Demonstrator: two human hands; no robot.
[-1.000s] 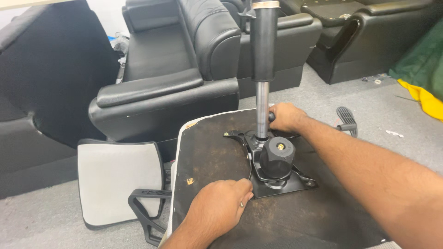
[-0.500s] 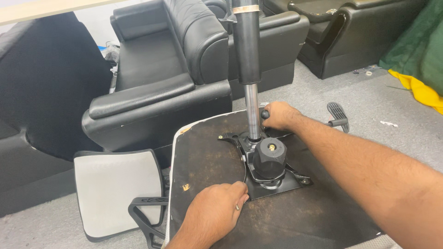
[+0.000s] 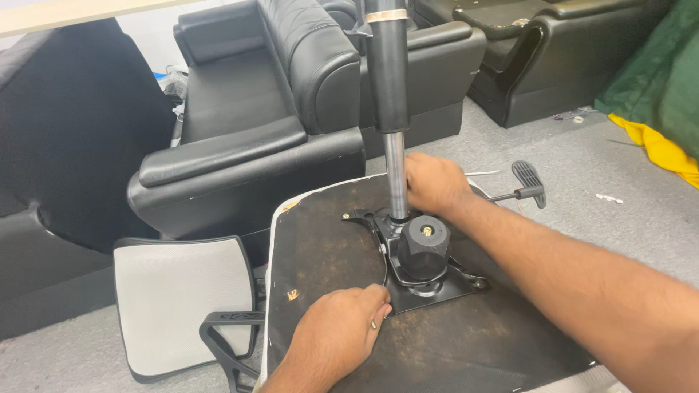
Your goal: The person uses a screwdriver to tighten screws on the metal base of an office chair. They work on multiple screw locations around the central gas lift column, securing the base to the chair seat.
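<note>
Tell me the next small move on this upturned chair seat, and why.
Probably steady the black mechanism plate with the left hand, which already rests at its near corner, while the right hand works at the foot of the gas cylinder. The cylinder stands upright in the plate, so holding the plate flat should keep the seat underside from shifting.

The gas cylinder (image 3: 386,65) runs off the top edge.

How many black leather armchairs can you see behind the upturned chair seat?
3: one armchair at left-centre, a second armchair behind the gas-lift column, a third armchair at upper right. More may lie outside the frame.
</note>
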